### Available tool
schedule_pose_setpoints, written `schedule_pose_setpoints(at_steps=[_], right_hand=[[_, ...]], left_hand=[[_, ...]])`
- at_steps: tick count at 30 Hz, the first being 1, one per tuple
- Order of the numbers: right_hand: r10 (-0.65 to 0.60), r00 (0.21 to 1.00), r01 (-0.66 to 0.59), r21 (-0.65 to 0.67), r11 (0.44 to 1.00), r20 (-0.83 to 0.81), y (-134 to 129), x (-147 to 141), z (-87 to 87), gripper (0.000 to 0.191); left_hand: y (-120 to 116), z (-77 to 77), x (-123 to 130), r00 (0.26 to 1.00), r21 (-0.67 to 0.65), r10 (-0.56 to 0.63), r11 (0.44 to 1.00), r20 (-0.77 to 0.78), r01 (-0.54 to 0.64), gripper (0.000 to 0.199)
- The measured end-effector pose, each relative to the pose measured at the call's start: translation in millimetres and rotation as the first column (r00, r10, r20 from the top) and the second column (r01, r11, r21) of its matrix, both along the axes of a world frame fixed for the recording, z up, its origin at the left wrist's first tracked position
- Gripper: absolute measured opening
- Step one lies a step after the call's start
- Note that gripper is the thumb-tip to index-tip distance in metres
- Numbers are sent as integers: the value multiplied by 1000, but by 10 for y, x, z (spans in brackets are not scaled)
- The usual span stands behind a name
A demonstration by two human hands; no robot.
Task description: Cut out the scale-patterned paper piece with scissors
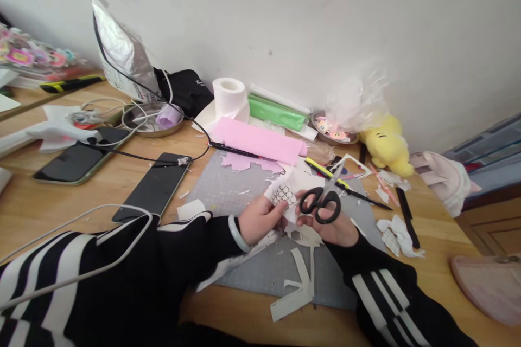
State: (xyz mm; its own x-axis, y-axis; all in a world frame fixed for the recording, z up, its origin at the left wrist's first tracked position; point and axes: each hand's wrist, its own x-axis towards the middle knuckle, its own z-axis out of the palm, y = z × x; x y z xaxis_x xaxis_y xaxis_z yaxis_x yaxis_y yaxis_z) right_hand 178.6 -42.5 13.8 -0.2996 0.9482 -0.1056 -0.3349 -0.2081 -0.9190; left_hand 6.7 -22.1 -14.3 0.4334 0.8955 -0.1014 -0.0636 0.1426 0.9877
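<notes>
The scale-patterned paper (pixel 284 194) is sitting mid-frame between the hands. The left hand (pixel 259 220) is pinching it; the right hand (pixel 334 229) is touching its right edge while carrying black-handled scissors (pixel 324 194). These are lying just right of the paper, long axis slanting, blades pointing upper right, away from it, above the grey mat (pixel 264 268).

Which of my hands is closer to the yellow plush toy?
Right. Your right hand is in front and left of the yellow plush toy; your left hand is farther left.
</notes>
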Motion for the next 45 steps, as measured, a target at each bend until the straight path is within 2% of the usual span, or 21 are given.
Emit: schedule_pose_setpoints(at_steps=[4,8,12,15,17,23,26,30,37,42,45], right_hand=[[-49,998,49,4,999,29,78,-30,-155,28],[-97,991,96,13,995,90,77,1,-283,30],[-145,977,140,39,989,156,64,-3,-344,35],[-155,969,148,51,988,191,49,-25,-336,36],[-147,967,139,52,989,209,31,-34,-309,34],[-138,961,130,48,990,239,-17,-35,-248,32],[-175,958,164,68,984,226,-32,-42,-270,32],[-251,953,237,100,966,170,-31,-33,-319,34],[-164,978,161,40,986,126,31,61,-371,39],[-196,972,197,2,980,128,20,43,-355,34],[-166,977,170,-24,985,131,-10,18,-298,36]], left_hand=[[50,-30,17,997,-75,-55,995,45,58,22],[145,25,-18,982,-126,-174,975,72,182,23],[292,81,-113,958,-364,-234,888,166,280,39],[391,110,-190,931,-464,-303,807,204,365,60],[422,144,-223,928,-491,-324,788,182,371,65],[389,261,-197,941,-416,-329,846,86,334,33],[383,217,-160,959,-389,-283,882,16,266,34],[392,129,-141,978,-402,-211,895,-1,192,21],[359,95,-129,984,-397,-166,900,71,180,22],[300,99,-115,975,-408,-199,885,103,224,27],[262,88,-110,970,-400,-215,884,115,243,26]])
